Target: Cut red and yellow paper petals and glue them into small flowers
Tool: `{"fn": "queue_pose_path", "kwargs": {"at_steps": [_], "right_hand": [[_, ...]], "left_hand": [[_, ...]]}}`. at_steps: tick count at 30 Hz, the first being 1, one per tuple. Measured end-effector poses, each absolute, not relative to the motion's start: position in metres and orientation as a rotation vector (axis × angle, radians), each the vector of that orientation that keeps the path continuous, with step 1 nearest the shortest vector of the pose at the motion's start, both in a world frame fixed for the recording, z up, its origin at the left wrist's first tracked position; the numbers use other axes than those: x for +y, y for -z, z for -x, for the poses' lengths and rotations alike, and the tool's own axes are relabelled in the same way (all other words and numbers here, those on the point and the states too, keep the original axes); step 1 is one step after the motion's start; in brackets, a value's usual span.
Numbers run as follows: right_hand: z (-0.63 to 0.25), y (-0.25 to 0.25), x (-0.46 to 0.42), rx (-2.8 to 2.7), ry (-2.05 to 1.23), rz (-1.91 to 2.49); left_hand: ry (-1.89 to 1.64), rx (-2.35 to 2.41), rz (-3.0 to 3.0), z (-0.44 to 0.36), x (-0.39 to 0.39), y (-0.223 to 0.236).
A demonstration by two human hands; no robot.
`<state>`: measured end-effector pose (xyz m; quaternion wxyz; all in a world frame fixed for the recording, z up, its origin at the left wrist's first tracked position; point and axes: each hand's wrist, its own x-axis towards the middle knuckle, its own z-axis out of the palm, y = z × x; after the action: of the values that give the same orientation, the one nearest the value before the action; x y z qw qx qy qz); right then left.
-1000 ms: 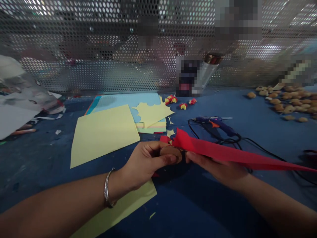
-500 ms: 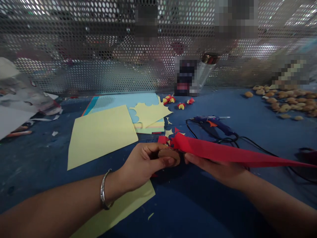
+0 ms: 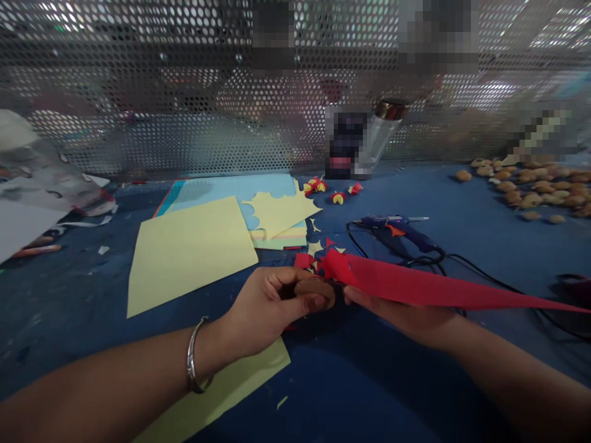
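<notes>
My left hand (image 3: 263, 307) pinches a round brown cardboard disc (image 3: 316, 288), thumb on its near face. Right of it, the fingertips of my right hand (image 3: 406, 317) rest close to the disc and under a red sheet of paper (image 3: 415, 280), which stands nearly edge-on and reaches to the right edge of the view. The disc and the red paper's left end meet, but how they join is hidden. Yellow and red paper scraps (image 3: 315, 249) lie just beyond the fingers. A plain yellow sheet (image 3: 191, 258) is left of my left hand.
A blue glue gun (image 3: 401, 231) with a black cord lies right of centre. Small red-and-yellow paper pieces (image 3: 338, 198) sit farther back, near a phone (image 3: 346, 144) and a clear bottle (image 3: 383, 138). Brown nut-like shells (image 3: 545, 184) are heaped at right, before a perforated metal panel (image 3: 207, 141).
The view has shifted slightly, so the table's things sit a little farther left. Both hands keep their places on the disc and the red paper, with only slight movement.
</notes>
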<state>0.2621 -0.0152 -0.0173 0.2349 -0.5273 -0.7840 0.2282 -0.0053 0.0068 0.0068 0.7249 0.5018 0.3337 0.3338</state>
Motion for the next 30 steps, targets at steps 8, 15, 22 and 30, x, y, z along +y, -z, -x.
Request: {"fn": "queue_pose_path", "kwargs": {"at_steps": [8, 15, 22, 30], "right_hand": [[-0.257, 0.005, -0.013, -2.104, -0.804, 1.564], [-0.244, -0.010, -0.013, -2.054, -0.882, 1.629], [-0.243, -0.009, -0.014, -2.039, -0.909, 1.716], [-0.242, -0.008, -0.012, -2.021, -0.903, 1.694]], "left_hand": [[-0.714, 0.762, -1.134, 0.007, 0.008, -0.006], [-0.721, 0.745, -1.144, 0.006, 0.008, -0.007], [-0.723, 0.762, -1.158, 0.006, 0.008, -0.008], [-0.706, 0.773, -1.178, 0.007, 0.009, -0.012]]}}
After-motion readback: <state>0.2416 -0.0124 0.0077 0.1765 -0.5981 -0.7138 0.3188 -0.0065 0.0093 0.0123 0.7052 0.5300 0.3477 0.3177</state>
